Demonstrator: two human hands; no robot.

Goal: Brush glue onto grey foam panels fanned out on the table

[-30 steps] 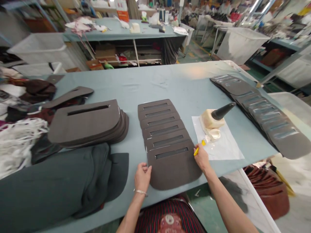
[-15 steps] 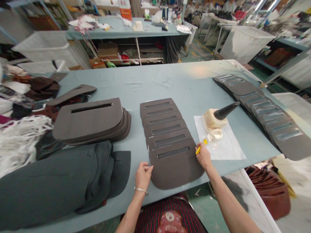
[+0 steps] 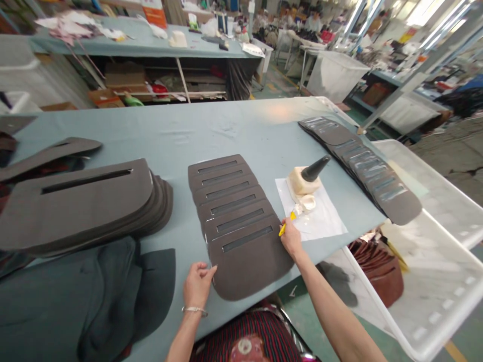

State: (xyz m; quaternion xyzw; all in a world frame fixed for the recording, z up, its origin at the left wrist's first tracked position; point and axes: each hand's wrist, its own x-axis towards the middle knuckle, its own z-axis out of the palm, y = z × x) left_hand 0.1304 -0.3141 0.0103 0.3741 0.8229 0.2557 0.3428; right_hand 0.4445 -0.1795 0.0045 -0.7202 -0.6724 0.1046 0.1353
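Gray pile at your ten o'clock. Your left hand near eleven, at edge of slotted gray row; can't tell if it pinches. Row lies at twelve. Your right hand at one, gripping yellow stick.

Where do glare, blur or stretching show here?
Head view: warm glare toward the far edge of the table, glossy streaks on the right-hand stack; also head view: distant workers soft, lower-right bin seemingly stretched, left hand and right hand fairly clear.
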